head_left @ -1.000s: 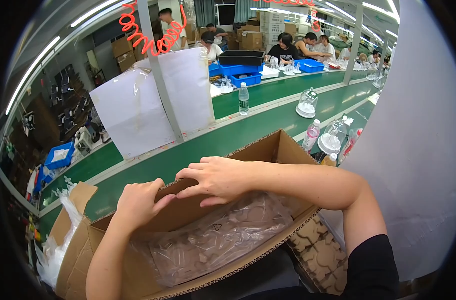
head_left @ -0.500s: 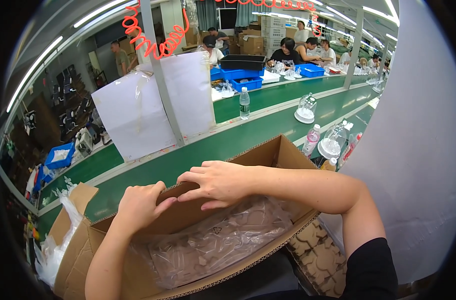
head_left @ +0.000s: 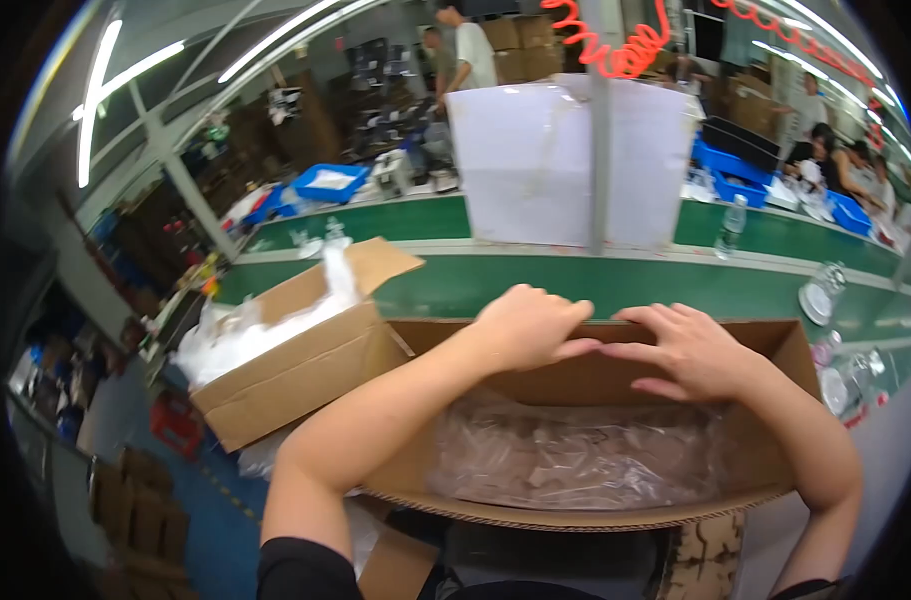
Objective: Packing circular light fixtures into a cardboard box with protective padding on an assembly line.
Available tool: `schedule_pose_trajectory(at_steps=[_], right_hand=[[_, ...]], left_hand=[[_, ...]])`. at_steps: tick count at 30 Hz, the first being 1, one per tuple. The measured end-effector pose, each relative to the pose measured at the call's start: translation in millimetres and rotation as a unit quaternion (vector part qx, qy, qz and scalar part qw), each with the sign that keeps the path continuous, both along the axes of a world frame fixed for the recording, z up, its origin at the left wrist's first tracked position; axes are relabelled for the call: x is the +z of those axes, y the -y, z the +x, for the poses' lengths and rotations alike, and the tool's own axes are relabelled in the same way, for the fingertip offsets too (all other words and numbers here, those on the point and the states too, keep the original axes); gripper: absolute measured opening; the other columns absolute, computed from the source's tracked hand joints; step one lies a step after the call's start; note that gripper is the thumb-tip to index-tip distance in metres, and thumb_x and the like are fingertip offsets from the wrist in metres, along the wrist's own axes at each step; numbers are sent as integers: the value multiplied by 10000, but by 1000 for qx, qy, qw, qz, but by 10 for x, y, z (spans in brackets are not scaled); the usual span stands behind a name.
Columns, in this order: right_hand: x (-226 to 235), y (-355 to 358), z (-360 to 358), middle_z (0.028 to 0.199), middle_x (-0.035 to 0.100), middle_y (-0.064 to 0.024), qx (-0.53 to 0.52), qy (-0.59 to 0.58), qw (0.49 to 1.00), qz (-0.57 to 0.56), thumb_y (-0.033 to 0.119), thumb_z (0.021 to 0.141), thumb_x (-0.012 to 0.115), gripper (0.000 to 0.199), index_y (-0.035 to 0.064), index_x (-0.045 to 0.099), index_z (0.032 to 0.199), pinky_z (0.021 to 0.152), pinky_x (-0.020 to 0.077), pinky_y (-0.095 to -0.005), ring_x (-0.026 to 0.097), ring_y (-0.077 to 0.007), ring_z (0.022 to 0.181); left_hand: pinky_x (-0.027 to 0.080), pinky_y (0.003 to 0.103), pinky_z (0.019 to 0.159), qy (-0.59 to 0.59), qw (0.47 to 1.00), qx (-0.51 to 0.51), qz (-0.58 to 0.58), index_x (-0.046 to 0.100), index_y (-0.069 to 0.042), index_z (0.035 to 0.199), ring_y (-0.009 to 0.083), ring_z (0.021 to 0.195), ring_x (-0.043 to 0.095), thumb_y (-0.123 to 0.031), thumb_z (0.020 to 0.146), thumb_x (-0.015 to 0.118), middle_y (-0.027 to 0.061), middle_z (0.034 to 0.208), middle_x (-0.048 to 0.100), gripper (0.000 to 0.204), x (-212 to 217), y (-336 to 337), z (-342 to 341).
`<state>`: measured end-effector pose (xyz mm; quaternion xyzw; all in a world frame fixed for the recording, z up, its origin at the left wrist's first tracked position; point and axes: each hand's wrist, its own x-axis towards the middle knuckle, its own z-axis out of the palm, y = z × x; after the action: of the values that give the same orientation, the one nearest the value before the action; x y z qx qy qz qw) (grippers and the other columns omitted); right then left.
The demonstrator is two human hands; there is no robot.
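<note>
An open cardboard box (head_left: 775, 395) stands before me with its long side facing me. Both hands meet near the middle of its far wall. My left hand (head_left: 530, 325) is curled over the far rim, thumb on the inner side. My right hand (head_left: 690, 350) hooks its fingers over the same rim, the thumb low against the inside of the wall. Some fingertips are hidden behind the cardboard. On the box floor lies a clear plastic bag (head_left: 615, 465) covering brownish moulded pieces.
A smaller cardboard box (head_left: 305, 370) with white plastic bags (head_left: 260, 335) stands at the left. Behind runs a green conveyor (head_left: 445, 285) with white boards (head_left: 525, 160) and a post. A bottle (head_left: 732, 225) and glass domes (head_left: 823, 292) stand at the right; people work beyond.
My view has swung left, so the scene has shifted right and the smaller box at the left shows more fully. Both hands stay at the far rim of the large box.
</note>
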<state>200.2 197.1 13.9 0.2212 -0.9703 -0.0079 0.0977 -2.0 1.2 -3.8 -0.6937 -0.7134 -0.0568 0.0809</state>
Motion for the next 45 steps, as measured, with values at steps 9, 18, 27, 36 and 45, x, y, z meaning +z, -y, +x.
schedule_pose_trajectory(at_steps=[9,18,27,36,45], right_hand=[[-3,50,-12,1443,526,-166,-31,-2,999,-16,246,793,827,630,198,652,1396,1040,477,-489,563,-378,1258],[-94,46,-24,1485,475,-198,-68,18,997,-32,198,750,822,632,161,651,1358,1096,427,-517,507,-415,1322],[-111,34,-38,1480,472,-195,-67,17,997,-36,185,739,825,639,157,647,1352,1099,422,-514,510,-416,1312],[-91,20,-15,1478,477,-193,-73,17,997,-32,189,742,840,654,175,646,1366,1083,441,-509,526,-408,1289],[-82,26,-29,1485,475,-194,-66,22,997,-35,195,756,834,644,181,642,1371,1085,436,-515,522,-413,1295]], left_hand=[[556,479,699,-15,1000,6,7,642,-63,990,385,791,732,-567,1002,603,151,820,736,506,20,-36,-56],[559,471,725,-3,1000,6,-12,680,-46,993,374,797,739,-578,987,619,152,797,738,535,32,17,-39],[562,471,721,-2,1000,9,-11,679,-46,1001,372,797,740,-567,989,624,150,800,740,524,22,36,-45],[569,483,689,2,1000,-5,4,668,-44,978,386,766,734,-557,974,650,167,776,728,513,20,12,-53],[566,485,690,4,1000,-2,5,666,-44,969,390,773,733,-557,977,646,171,783,728,514,25,32,-51]])
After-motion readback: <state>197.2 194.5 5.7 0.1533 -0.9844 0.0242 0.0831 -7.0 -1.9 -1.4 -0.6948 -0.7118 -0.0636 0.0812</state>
